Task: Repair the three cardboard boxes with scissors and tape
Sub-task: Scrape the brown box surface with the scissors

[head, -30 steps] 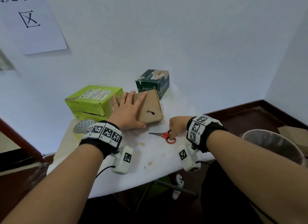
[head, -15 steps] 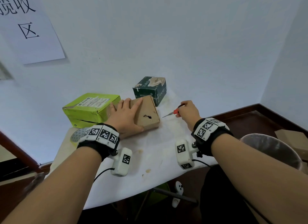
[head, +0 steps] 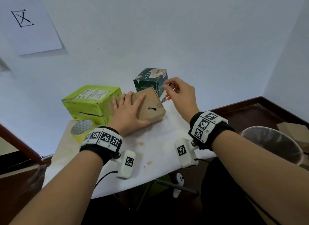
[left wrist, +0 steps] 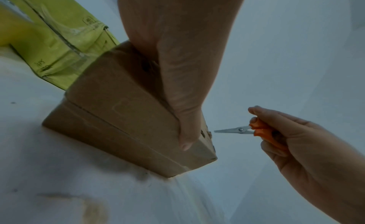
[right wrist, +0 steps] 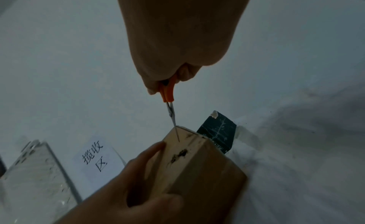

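A brown cardboard box (head: 150,105) with a dark torn hole (head: 152,109) in its top sits mid-table. My left hand (head: 129,111) lies flat on it, fingers straight, thumb down its near side (left wrist: 185,133). My right hand (head: 179,94) grips small orange-handled scissors (head: 164,98); their closed blades (right wrist: 173,121) touch the box's far right top edge. A green box (head: 91,102) with a split side stands to the left. Behind stands a dark green box (head: 150,81). A roll of yellowish tape (head: 80,130) lies at the table's left front.
The white-covered table (head: 150,154) has brown stains near the front. A lined waste bin (head: 274,144) stands low on the right, with cardboard pieces (head: 294,129) behind it. A paper sign (head: 28,22) hangs on the wall at upper left.
My right hand picked the scissors up off the table and carried them up and back to the brown box's far right edge. My left hand stayed flat on the box.
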The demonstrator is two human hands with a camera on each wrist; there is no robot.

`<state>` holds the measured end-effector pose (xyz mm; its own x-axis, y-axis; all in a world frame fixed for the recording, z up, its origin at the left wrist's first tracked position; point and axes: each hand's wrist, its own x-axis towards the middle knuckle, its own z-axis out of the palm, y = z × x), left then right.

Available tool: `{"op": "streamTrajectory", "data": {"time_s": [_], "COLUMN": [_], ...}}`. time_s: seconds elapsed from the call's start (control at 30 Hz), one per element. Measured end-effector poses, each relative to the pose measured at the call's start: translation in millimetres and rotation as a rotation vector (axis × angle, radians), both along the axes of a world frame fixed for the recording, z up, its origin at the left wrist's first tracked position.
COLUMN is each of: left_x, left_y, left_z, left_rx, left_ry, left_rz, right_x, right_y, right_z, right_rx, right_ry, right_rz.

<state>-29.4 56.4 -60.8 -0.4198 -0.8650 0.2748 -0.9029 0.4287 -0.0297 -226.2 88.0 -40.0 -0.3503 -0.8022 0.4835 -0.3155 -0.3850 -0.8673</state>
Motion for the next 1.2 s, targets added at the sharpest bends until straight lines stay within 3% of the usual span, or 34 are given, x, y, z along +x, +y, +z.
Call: {"op": "streamTrajectory", "data": {"time_s": [0.2,0.63,1.03,1.1,1.2], "left_x": [-1,0,1,0,1], "left_y": [-1,-2,-2,-3,-4], "left_z": [-1,-1,-1,-1,1], "left_rx": [-0.016,-0.009,0.001,0.003,-0.001], "left_ry": [-0.007,0.003,-0.004,-0.005,0.0], "left_rz": [0.008,0.009,0.011,0.01,0.003], "right_x": [-3,6,13,12,7], "right_y": [2,-5,-15,-18,-21], "right_z": [-4,-5,-12,-9,-11], "right_rx": [-0.037,-0.121,-0.048,0.024,0.133], "right_ry": [0.317,0.664,0.673,0.548,0.117], "right_rz": [-0.018,0.023,0.038,0.053,0.085]}}
